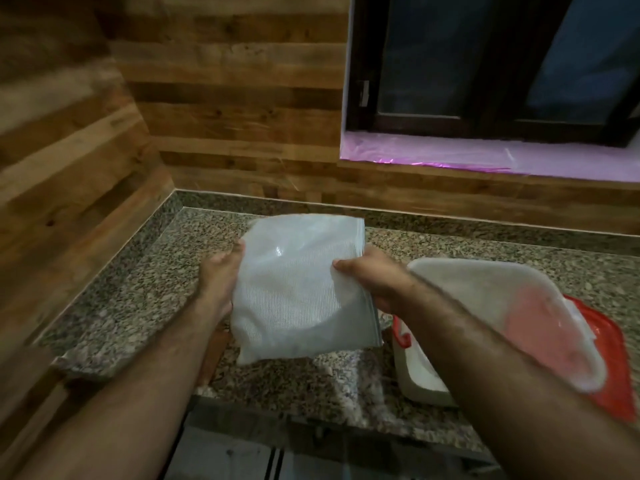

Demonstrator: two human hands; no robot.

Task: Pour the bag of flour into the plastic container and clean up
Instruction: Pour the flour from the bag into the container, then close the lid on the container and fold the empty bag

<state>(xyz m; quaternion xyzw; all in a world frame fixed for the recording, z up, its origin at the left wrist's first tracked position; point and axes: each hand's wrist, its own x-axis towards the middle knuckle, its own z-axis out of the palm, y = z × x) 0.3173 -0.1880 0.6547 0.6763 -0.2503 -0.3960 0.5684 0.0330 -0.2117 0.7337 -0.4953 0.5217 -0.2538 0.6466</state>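
Both hands grip one white woven flour bag (298,289) held up over the counter. The left hand (218,282) is closed along the bag's left edge, palm pressed to the side and fingers wrapped behind the fabric, so only the thumb side shows. The right hand (367,275) is clamped on the bag's right edge, thumb lying across the front face and the fingers hidden behind. The bag hangs between them, roughly square, its face slightly creased and catching a small glint of light; how full it is cannot be told. Just to the right, partly hidden behind the right forearm, stands the plastic container (485,292), a pale translucent tub with rounded corners, tilted in this wide view, with white powder visible inside its lower corner. It rests on or against a red lid (609,358) whose edge shows along its right side; a red clip shows at its near left corner. All this sits on a speckled granite counter (145,289) with a low granite upstand at the back and left. Behind rise walls of horizontal wood planks (225,98). At upper right is a dark-framed window (485,64), its sill (450,154) covered in pink plastic film.
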